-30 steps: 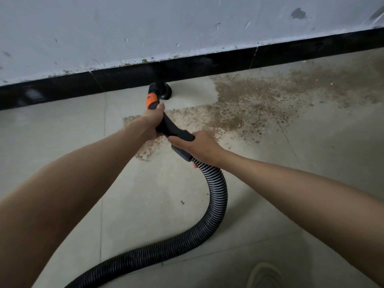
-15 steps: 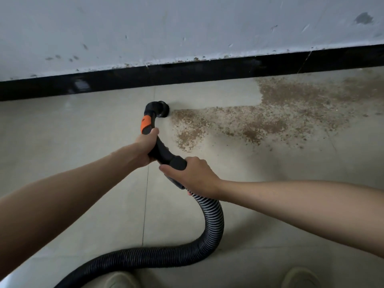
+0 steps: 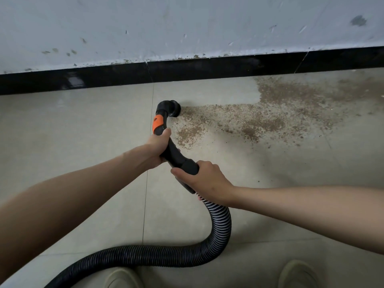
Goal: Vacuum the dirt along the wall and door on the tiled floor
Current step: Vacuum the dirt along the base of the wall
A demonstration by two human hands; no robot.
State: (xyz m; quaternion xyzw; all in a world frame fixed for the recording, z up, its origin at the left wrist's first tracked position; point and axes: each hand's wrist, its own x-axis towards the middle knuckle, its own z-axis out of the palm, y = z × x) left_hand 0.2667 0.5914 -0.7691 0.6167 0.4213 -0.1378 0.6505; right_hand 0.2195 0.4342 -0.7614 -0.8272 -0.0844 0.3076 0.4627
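A black vacuum nozzle [image 3: 172,108] with a round brush head sits on the tiled floor at the left edge of a brown dirt patch [image 3: 268,119]. Its black handle [image 3: 176,155] carries an orange band [image 3: 158,123]. My left hand [image 3: 158,146] grips the handle just below the orange band. My right hand [image 3: 204,179] grips the handle's lower end where the ribbed black hose [image 3: 221,227] begins. The hose loops down and left across the floor to the bottom edge.
A scuffed pale wall [image 3: 187,26] with a black skirting strip [image 3: 207,68] runs across the top. Beige floor tiles [image 3: 72,132] lie left of the nozzle. Two light shoes [image 3: 122,278] [image 3: 297,273] show at the bottom edge.
The nozzle has come away from the skirting and down the left edge of the dirt. The strip of floor by the wall there is now bare of dirt. Both hands keep their grip.
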